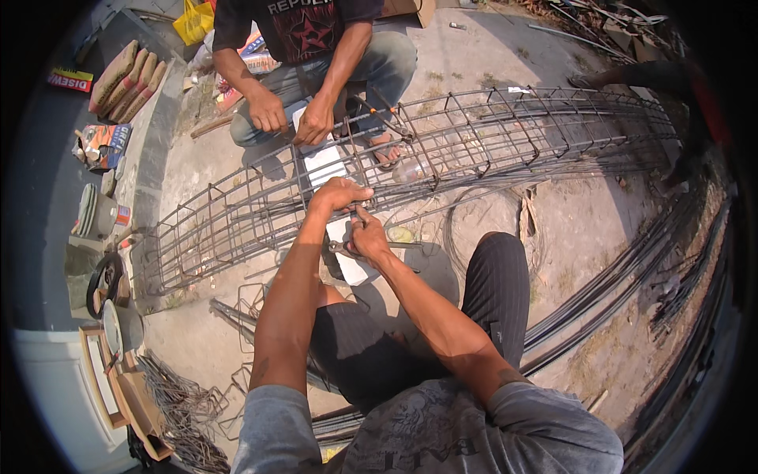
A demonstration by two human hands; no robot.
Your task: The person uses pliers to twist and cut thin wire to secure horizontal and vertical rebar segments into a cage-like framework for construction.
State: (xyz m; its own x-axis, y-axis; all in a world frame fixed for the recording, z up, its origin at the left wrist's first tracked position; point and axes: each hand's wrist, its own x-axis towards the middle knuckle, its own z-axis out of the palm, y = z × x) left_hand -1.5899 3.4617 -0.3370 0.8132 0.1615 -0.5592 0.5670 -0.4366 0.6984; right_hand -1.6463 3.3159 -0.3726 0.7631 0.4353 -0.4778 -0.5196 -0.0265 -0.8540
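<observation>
A long rebar cage [229,225] of thin rods and square stirrups stretches across the ground before me. My left hand [341,194] is closed at its near side, fingers pinched by a rod; anything thin between them is too small to make out. Just below, my right hand [367,235] grips what look like pincers [341,247], their metal head poking out on the left, while its index finger reaches up to the rods near my left hand. Under the cage lies a white block-like support [359,272]. A second pair of pincers [404,134] with orange-tipped handles rests on the cage's far side.
Opposite me a co-worker squats, both hands [316,122] at the far rods. Another person's leg [624,75] shows at the right. Loose rebar [568,320] runs along the right; bent stirrups [185,415] pile at lower left. Sacks [126,83] and buckets line the left wall.
</observation>
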